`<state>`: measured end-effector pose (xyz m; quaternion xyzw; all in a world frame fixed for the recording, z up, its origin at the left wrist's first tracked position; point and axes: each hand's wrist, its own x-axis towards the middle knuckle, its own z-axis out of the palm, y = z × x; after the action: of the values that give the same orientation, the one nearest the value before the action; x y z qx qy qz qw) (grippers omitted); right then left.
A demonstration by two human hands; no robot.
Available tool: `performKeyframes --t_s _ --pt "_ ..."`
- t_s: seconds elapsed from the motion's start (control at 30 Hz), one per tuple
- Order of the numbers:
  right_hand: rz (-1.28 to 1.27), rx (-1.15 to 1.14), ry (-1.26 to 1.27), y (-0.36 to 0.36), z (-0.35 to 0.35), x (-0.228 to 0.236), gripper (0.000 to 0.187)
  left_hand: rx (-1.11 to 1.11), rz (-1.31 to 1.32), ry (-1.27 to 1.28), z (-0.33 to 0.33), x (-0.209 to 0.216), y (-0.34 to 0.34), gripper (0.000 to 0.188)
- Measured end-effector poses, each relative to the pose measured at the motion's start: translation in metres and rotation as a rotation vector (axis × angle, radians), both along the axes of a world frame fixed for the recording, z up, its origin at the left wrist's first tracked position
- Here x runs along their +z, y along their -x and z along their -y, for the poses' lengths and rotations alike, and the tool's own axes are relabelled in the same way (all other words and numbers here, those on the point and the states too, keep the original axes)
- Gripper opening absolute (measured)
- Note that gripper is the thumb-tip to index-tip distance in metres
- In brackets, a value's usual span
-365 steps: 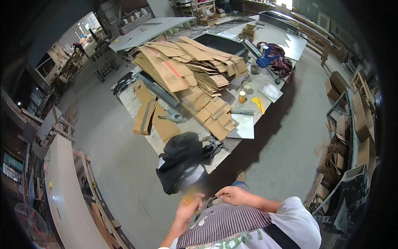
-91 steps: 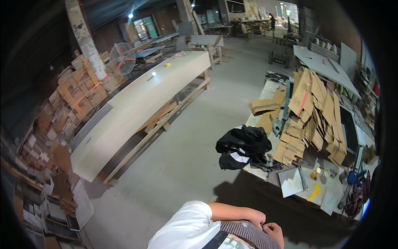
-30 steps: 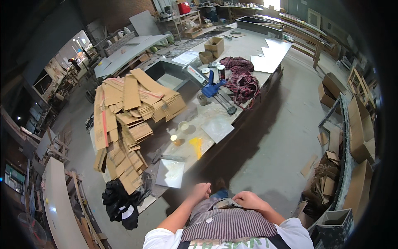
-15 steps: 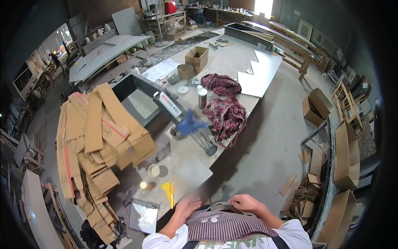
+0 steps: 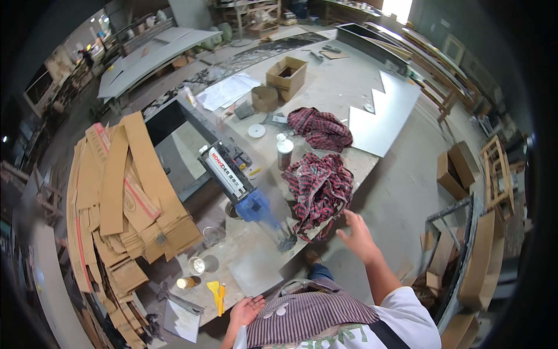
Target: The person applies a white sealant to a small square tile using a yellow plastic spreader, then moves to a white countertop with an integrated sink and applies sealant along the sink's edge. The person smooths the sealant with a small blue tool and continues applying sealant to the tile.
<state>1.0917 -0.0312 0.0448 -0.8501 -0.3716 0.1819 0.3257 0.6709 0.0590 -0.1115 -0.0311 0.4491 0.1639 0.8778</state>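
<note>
My right hand (image 5: 359, 237) reaches forward past the table's near right edge, fingers apart and nothing in it. Just beyond its fingertips lies a crumpled red-and-black plaid cloth (image 5: 319, 189). Low in front of my striped apron (image 5: 317, 319), my left hand (image 5: 246, 311) is turned palm up with its fingers stretched out, holding nothing. A blue caulking gun (image 5: 254, 206) carrying a white sealant cartridge (image 5: 225, 173) rests on the table, between the cloth and a dark frame. Beside my left hand are a yellow scraper (image 5: 213, 287) and a slimmer orange-yellow tool (image 5: 221, 298).
Flattened cardboard (image 5: 110, 200) is heaped on the left. Near the scraper stand a cup of white material (image 5: 197, 266) and a small amber jar (image 5: 185, 282). A white bottle (image 5: 284, 150), second plaid cloth (image 5: 321, 128) and cardboard box (image 5: 287, 78) sit farther back. Cartons (image 5: 485, 259) line the right.
My right hand has left the apron's front and extended forward toward the plaid cloth, its fingers spreading. My left hand stays low by the apron, palm now turned up. The whole view has shifted.
</note>
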Motion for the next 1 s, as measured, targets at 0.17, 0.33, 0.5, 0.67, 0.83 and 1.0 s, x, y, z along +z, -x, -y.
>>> performKeyframes --t_s 0.17,0.33,0.5,0.67,0.83,1.0 --pt "0.368 0.297 0.035 -0.05 -0.077 -0.001 0.096 0.288 -0.131 -0.136 0.035 0.011 -0.024 0.018" --pt "0.339 0.338 0.21 -0.104 -0.123 -0.03 0.083 0.392 -0.191 -0.443 0.1 -0.054 0.0 0.031" --pt "0.077 0.421 -0.131 -0.199 -0.165 -0.07 0.038 0.692 -0.603 -0.36 0.1 0.039 -0.024 0.028" --pt "0.431 0.393 -0.125 -0.208 -0.2 -0.035 0.04 0.648 -1.149 -0.505 0.04 0.069 0.028 0.035" --pt "0.337 0.365 -0.027 -0.197 -0.191 -0.054 0.051 0.062 -1.93 -0.63 -0.029 0.013 0.095 0.052" --pt "0.185 0.357 -0.279 -0.152 -0.108 -0.031 0.041 -0.231 -1.954 -0.59 -0.058 0.058 0.075 0.043"
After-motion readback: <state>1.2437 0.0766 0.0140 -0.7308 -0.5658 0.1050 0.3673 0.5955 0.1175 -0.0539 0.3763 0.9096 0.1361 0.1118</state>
